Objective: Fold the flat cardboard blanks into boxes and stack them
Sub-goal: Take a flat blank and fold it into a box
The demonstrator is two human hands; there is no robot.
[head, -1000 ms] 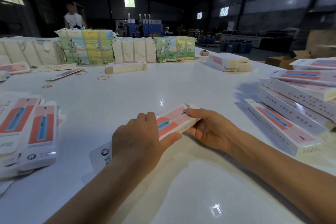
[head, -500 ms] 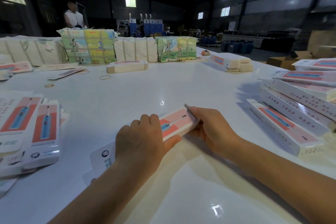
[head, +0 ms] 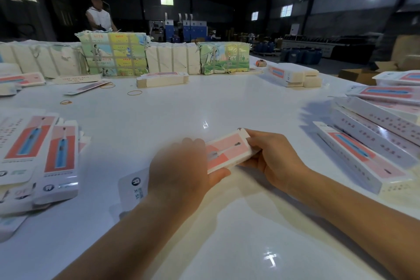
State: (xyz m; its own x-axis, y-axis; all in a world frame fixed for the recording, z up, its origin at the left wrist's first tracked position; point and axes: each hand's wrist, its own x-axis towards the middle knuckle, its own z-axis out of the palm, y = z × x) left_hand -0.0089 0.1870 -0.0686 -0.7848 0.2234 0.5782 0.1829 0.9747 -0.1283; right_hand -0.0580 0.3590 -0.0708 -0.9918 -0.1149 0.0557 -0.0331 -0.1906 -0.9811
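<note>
Holding the box [head: 227, 152] between both hands just above the white table [head: 159, 125], I grip its near end with my left hand [head: 179, 175], thumb curled under its edge, while my right hand [head: 270, 159] wraps the far end, fingertips on the end flap. Its face is pink with a toothbrush picture; the near white flap shows a round tooth logo and letters I read roughly as "ISX". Flat blanks [head: 43, 157] lie at my left, folded boxes [head: 372, 143] stacked at my right.
</note>
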